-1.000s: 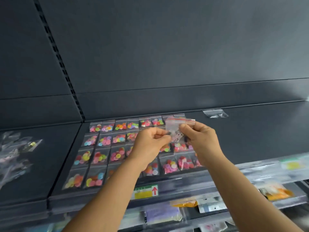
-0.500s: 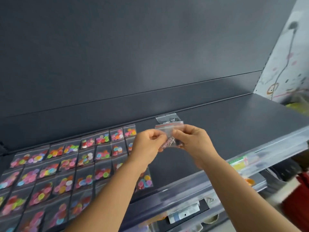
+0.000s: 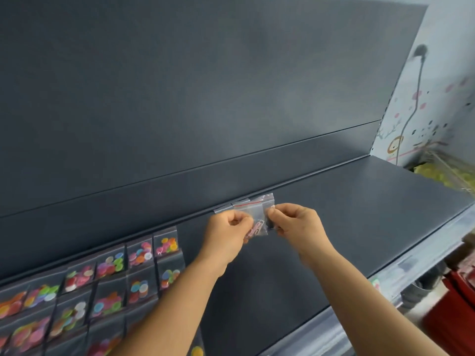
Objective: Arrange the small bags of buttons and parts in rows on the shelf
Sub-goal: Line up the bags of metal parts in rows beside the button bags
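Many small clear plastic bags of coloured buttons lie in neat rows on the dark grey metal shelf, filling its left part up to just left of the person's forearms. Right of those rows, above the middle of the shelf, the left hand has its fingers curled, thumb and forefinger pinching the left edge of a small clear zip bag with a red seal line. That bag is held up between both hands, its top edge reaching above the knuckles, and pale pink parts show in its lower half, just beside the left thumb. Behind it, toward the back edge of the shelf, further clear bags lie flat; their contents cannot be made out. The right hand pinches the bag's right edge with curled fingers. Right of the shelf's end stands a white wall with pink flower drawings.
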